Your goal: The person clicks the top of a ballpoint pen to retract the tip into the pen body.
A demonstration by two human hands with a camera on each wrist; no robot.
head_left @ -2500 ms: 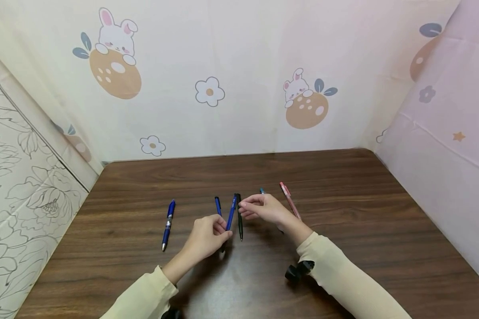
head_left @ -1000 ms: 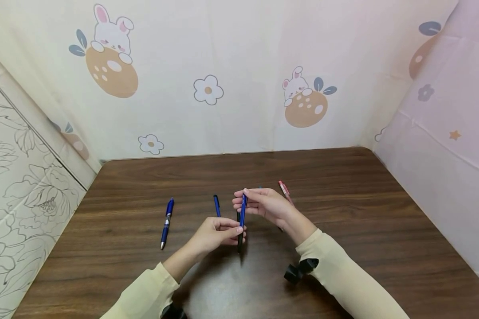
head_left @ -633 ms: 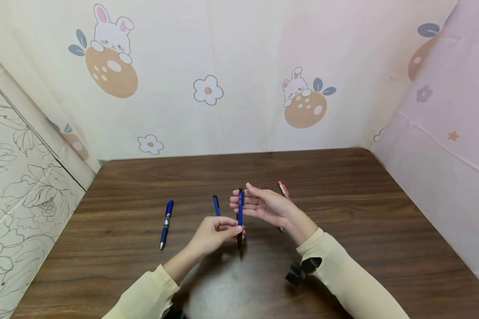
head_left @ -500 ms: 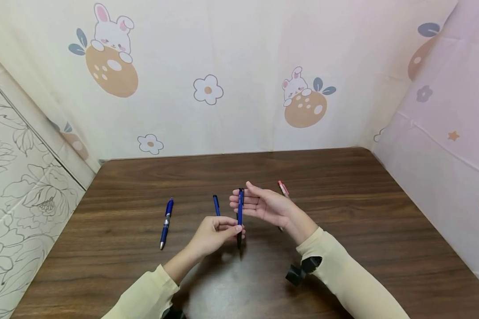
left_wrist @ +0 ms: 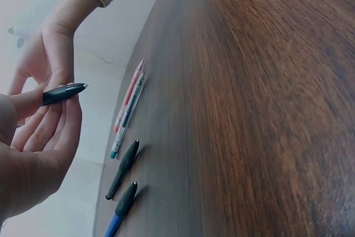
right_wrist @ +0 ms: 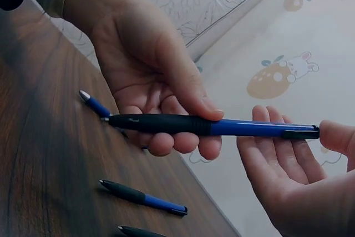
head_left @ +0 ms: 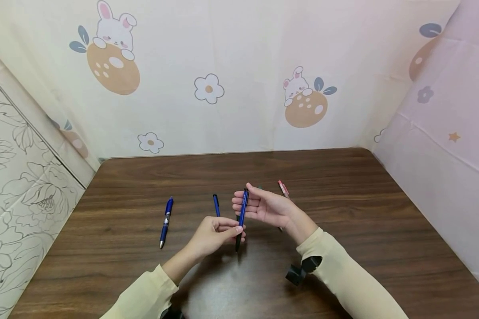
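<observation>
A blue ballpoint pen [head_left: 244,207] with a black grip stands nearly upright above the table. My left hand [head_left: 209,235] pinches its grip section between thumb and fingers, and the writing tip points down. In the right wrist view the left fingers [right_wrist: 208,147] curl under the black grip and a small metal point shows at its end. My right hand [head_left: 269,208] is spread behind the pen's upper part, palm facing it, fingers straight. Its thumb [right_wrist: 333,136] is right at the push-button end. In the left wrist view only the pen's dark lower end [left_wrist: 64,94] shows.
On the wooden table [head_left: 143,274] lie another blue pen [head_left: 216,205], a dark pen [left_wrist: 123,169] partly behind my left hand, a pink pen [head_left: 283,188] and a teal-ended clear pen [left_wrist: 128,115]. A dark blue pen [head_left: 166,223] lies farther left. A patterned curtain [head_left: 247,115] hangs behind.
My left hand has carried the blue pen right, to the right hand. The right thumb was on the pen's top, then lifted off; since then the pen's top has tipped right, towards the thumb.
</observation>
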